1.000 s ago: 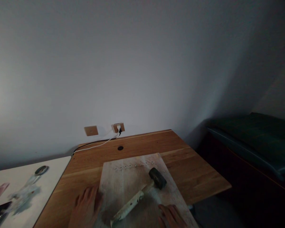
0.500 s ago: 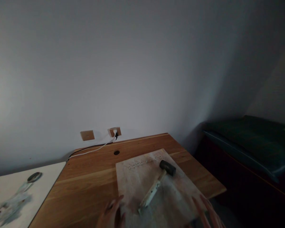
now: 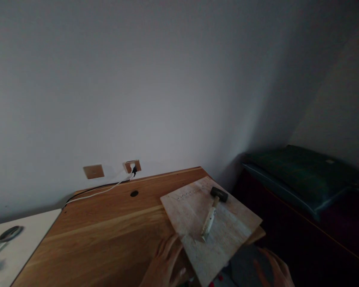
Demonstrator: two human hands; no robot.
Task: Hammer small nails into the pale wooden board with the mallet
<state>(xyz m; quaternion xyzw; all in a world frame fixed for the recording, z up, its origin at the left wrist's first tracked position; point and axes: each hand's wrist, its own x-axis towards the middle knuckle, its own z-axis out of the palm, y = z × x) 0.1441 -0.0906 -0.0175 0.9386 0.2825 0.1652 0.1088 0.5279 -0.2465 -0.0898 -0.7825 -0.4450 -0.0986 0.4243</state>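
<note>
On the board [image 3: 187, 221], right of and beyond the nearer left hand [image 3: 164, 261], the hammer [image 3: 210, 215] is laid lengthwise, head farthest — left grip cannot be told; right hand [image 3: 273, 269] is held loosely spread.

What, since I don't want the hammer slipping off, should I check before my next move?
1. Hammer within the edges of the board: ok, it lies on top, head toward the far side.
2. Board fully over the table: not ok, its near corner juts past the table's edge.
3. Left hand gripping the board: cannot tell, it is at the left edge but contact is unclear.
4. Right hand on the board: not ok, it shows apart, off to the right.
5. White cord clear of the board: ok.
</note>
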